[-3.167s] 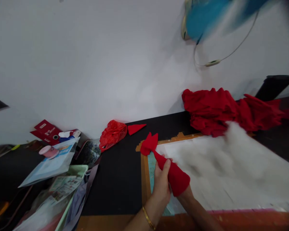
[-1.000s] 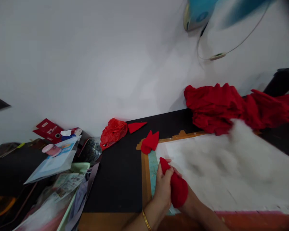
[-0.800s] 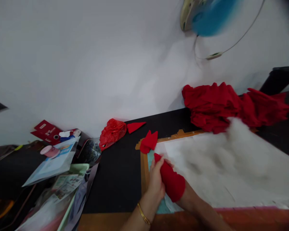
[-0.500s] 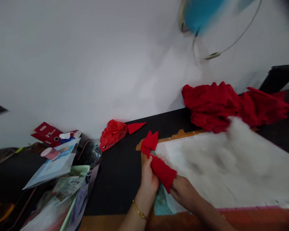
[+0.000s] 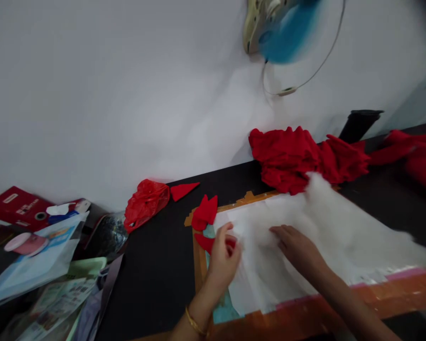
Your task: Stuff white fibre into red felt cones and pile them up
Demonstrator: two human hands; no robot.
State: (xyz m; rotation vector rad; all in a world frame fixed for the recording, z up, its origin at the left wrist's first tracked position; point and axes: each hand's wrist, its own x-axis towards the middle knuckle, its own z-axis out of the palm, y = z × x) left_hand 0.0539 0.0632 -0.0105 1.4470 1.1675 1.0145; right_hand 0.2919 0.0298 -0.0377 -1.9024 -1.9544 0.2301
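Observation:
My left hand (image 5: 224, 255) is curled round a red fabric piece (image 5: 203, 242), whose pointed end sticks out to the left and which also shows between thumb and fingers. Over the white sheet, my right hand (image 5: 300, 248) has its fingers together at fluffy white stuffing (image 5: 266, 231); its thumb is hidden beneath. A larger heap of the stuffing (image 5: 335, 220) lies just beyond that hand. Small red pointed pieces (image 5: 205, 213) rest at the upper left corner of the taped work surface, above my left hand.
Red cloth (image 5: 287, 154) is piled against the wall, beside a black bin-like container (image 5: 360, 125). A red plastic bag (image 5: 147, 201) and a red triangle (image 5: 183, 191) lie left of it. Further left are a red box (image 5: 19, 206), a pink-lidded jar (image 5: 26, 244) and a green basket (image 5: 87, 266).
My right hand has left the red piece and moved right onto the stuffing. My left hand keeps the piece, now lower and turned. The view has swung right.

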